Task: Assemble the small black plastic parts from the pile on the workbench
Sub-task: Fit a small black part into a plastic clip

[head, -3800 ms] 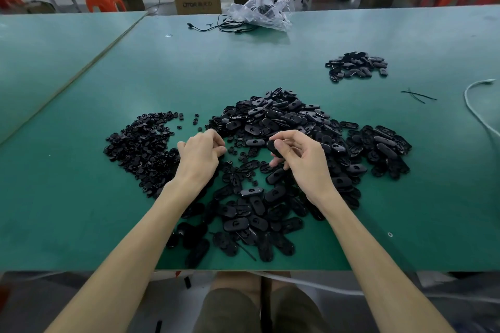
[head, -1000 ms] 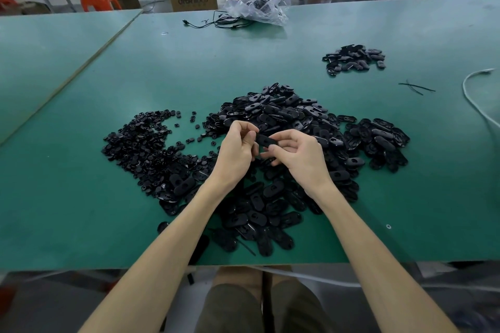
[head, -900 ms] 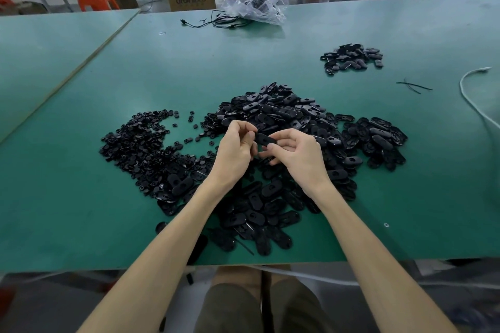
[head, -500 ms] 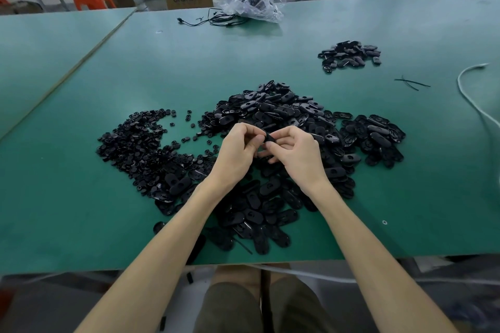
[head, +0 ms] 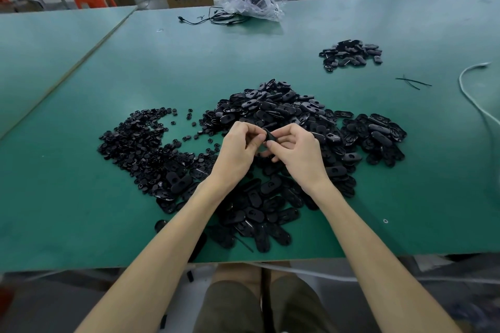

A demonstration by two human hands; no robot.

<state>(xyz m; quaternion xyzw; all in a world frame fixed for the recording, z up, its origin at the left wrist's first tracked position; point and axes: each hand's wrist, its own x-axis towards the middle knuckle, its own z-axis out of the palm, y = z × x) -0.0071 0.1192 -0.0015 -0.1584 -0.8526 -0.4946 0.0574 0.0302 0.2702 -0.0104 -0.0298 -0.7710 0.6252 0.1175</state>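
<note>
A big pile of black oval plastic shells (head: 292, 121) covers the middle of the green workbench (head: 67, 197). To its left lies a heap of smaller round black pieces (head: 143, 146). My left hand (head: 238, 151) and my right hand (head: 300, 151) meet just above the pile, fingertips together. Between them sits one black oval part (head: 270, 137), pinched by both hands and mostly hidden by the fingers.
A small separate heap of black parts (head: 351, 54) lies at the far right. A clear plastic bag (head: 257, 0) and black cables (head: 216, 19) sit at the far edge. Black ties (head: 412, 82) and a white cable (head: 470, 94) lie at the right.
My left hand came over from the small-piece heap to meet my right hand. Both hands closed together on the one black part and have stayed pressed on it.
</note>
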